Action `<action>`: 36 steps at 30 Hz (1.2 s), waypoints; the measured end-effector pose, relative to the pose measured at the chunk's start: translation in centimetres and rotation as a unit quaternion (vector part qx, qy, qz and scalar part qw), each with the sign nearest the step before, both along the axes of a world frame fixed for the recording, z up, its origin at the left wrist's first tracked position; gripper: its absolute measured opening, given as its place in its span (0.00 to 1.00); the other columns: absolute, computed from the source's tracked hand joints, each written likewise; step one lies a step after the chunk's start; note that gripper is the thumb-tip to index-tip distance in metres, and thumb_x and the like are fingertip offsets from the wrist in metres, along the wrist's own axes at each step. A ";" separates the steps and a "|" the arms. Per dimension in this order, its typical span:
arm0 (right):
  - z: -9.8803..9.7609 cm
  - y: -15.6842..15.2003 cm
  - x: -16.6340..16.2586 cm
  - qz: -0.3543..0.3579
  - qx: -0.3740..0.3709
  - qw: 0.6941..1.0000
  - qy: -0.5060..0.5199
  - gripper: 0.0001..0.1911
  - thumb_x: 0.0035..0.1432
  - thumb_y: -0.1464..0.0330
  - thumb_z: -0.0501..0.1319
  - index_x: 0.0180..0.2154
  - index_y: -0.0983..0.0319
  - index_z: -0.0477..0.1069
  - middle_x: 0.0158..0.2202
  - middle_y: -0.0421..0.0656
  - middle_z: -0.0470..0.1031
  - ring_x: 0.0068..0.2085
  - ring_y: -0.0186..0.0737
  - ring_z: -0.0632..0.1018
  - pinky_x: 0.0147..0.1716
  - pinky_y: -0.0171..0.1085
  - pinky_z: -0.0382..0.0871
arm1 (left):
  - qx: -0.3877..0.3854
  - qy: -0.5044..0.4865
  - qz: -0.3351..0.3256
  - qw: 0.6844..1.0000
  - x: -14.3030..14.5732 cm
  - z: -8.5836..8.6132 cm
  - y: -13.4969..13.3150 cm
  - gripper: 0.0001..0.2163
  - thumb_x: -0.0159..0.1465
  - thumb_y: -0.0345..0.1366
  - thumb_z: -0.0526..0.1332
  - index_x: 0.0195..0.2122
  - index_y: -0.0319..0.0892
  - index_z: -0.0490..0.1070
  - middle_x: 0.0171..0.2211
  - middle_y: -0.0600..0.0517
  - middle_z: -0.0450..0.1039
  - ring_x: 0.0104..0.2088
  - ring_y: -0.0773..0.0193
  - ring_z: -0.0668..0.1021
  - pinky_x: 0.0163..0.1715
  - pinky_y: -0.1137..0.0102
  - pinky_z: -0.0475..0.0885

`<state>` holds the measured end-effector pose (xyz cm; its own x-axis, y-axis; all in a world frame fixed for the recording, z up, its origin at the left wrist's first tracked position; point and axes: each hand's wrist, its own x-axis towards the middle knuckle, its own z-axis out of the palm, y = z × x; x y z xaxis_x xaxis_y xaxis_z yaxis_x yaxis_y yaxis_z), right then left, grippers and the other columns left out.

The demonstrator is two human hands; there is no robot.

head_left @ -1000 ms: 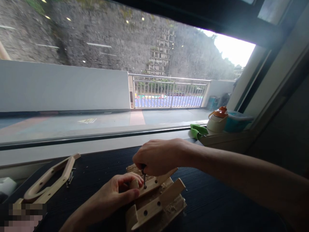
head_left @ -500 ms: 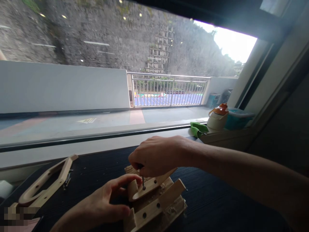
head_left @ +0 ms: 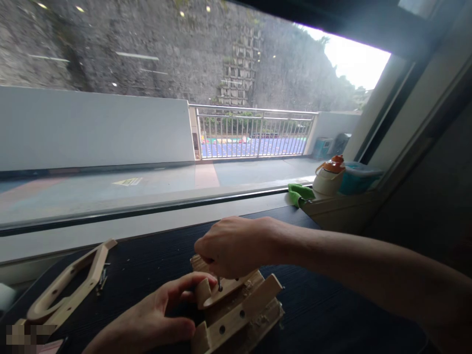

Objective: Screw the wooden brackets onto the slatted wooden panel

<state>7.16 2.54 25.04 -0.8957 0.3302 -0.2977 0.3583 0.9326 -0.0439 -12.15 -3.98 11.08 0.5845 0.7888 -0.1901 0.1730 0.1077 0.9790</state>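
Note:
My right hand [head_left: 232,248] is closed in a fist around a screwdriver whose handle is hidden by the fingers. Its thin metal shaft [head_left: 220,284] points down into a hole of the pale wooden piece [head_left: 228,294]. My left hand [head_left: 162,305] steadies that piece from the left, forefinger on its curved end and thumb lower down beside the nearer block. A second wooden bar [head_left: 239,314] with two dark holes runs alongside, nearer me. Both bars lie on a rough wooden board [head_left: 263,322] strewn with shavings.
At left on the black table [head_left: 155,255] lies a looped wooden frame [head_left: 66,285] with several screws [head_left: 102,280] beside it. A green cloth [head_left: 300,194], an orange-capped bottle [head_left: 329,177] and a teal box [head_left: 357,178] stand along the window sill.
My right fist has come down slightly, so less of the screwdriver's shaft shows. My left hand keeps its place on the wood. The whole view has shifted a little.

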 end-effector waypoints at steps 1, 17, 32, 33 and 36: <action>0.0 -0.1 0.0 -0.015 0.004 1.000 0.001 0.07 0.58 0.69 0.57 0.35 0.65 0.72 0.32 0.43 0.77 0.29 0.34 0.73 0.22 0.34 0.56 | 0.002 -0.012 -0.007 1.000 0.2 0.2 0.1 0.29 0.54 0.51 0.67 0.56 0.50 0.68 0.57 0.49 0.70 0.59 0.47 0.67 0.57 0.60 0.61; 0.5 -0.6 1.4 0.000 -0.013 1.000 0.004 0.10 0.55 0.66 0.55 0.36 0.63 0.72 0.33 0.45 0.78 0.32 0.40 0.78 0.20 0.34 0.53 | 0.015 -0.026 0.058 0.998 0.8 -0.1 0.5 0.15 0.58 0.46 0.66 0.40 0.41 0.77 0.39 0.48 0.77 0.43 0.54 0.76 0.45 0.65 0.68; 1.0 -0.4 0.0 -0.022 -0.016 0.998 -0.050 0.10 0.57 0.69 0.56 0.37 0.64 0.73 0.34 0.46 0.79 0.36 0.43 0.79 0.21 0.34 0.56 | -0.008 -0.027 0.091 0.995 0.9 0.0 0.6 0.16 0.56 0.48 0.67 0.39 0.41 0.78 0.36 0.50 0.78 0.41 0.56 0.76 0.42 0.67 0.69; 1.1 -0.3 0.0 -0.025 -0.016 0.998 -0.051 0.10 0.57 0.68 0.55 0.37 0.64 0.73 0.34 0.46 0.79 0.36 0.43 0.79 0.21 0.34 0.56 | -0.008 -0.026 0.094 0.995 1.0 -0.1 0.5 0.16 0.56 0.48 0.67 0.38 0.41 0.77 0.36 0.50 0.78 0.40 0.56 0.77 0.42 0.67 0.69; 1.4 -0.2 0.0 -0.034 0.000 0.998 -0.062 0.10 0.56 0.67 0.56 0.37 0.65 0.73 0.34 0.46 0.78 0.36 0.43 0.78 0.21 0.35 0.56 | -0.012 -0.026 0.101 0.995 0.9 -0.3 0.5 0.16 0.56 0.48 0.67 0.40 0.42 0.77 0.37 0.50 0.78 0.42 0.55 0.77 0.43 0.66 0.69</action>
<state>7.20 2.37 26.39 -0.8277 0.3890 -0.4045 0.4232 0.9060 0.0054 -11.25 -3.51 10.81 0.4248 0.8865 -0.1834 0.0952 0.1577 0.9829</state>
